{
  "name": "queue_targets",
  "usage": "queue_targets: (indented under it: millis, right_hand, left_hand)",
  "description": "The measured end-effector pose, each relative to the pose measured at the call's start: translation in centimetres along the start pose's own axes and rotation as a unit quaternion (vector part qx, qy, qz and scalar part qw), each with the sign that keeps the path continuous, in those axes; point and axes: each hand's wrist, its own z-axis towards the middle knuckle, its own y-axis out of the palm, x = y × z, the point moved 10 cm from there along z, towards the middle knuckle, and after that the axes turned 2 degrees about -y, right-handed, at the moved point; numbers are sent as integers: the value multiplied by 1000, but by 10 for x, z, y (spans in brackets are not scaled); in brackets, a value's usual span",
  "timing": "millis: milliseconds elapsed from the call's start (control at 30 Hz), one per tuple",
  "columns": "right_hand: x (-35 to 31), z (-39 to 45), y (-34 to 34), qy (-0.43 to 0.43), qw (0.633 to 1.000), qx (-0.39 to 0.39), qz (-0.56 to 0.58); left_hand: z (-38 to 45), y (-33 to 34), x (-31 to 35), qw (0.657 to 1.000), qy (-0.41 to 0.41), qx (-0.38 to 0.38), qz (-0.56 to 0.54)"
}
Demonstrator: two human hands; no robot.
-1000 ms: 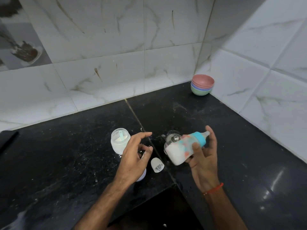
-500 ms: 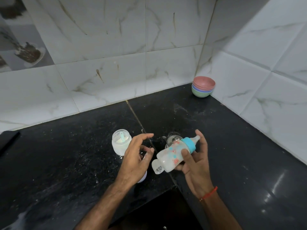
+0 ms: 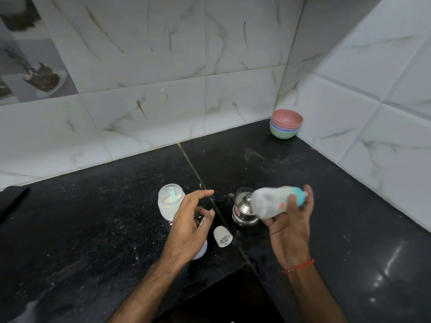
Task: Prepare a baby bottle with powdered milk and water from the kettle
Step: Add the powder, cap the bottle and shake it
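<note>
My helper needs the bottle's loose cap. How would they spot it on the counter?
Find the seam in the black counter. Just left of it, between the two hands, the small white cap lies on its side. It is smaller than the powder jar and not shiny like the steel kettle.

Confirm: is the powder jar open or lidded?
Open. The powder jar stands upright, no lid on its mouth, and a scoop shows inside it.

On the tabletop (image 3: 93, 229), the powder jar (image 3: 171, 204) stands left of the kettle (image 3: 243, 209), the cap (image 3: 222, 236) lying before and between them. My left hand (image 3: 191, 227) hovers before the jar. My right hand's (image 3: 290, 227) fingers (image 3: 292, 202) hold the bottle (image 3: 272, 202) above the kettle's right side. Stacked bowls (image 3: 286, 127) sit in the far right corner.
</note>
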Motion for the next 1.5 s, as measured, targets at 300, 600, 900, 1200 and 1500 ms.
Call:
queue_targets:
  millis: [300, 600, 900, 1200, 1500]
  right_hand:
    - [0, -3, 7, -7, 999, -14, -45]
    - [5, -2, 8, 3, 996, -36, -83]
    - [8, 3, 5, 13, 991, -50, -121]
    - [14, -1, 10, 9, 987, -68, -146]
    - [14, 6, -8, 14, 999, 1, -32]
  left_hand:
    - [2, 2, 3, 1000, 9, -5, 2]
    - [4, 3, 2, 1000, 9, -9, 12]
    - [6, 2, -1, 1000, 6, -3, 6]
    - [6, 8, -1, 1000, 15, -7, 3]
    - [7, 9, -4, 1000, 11, -13, 5]
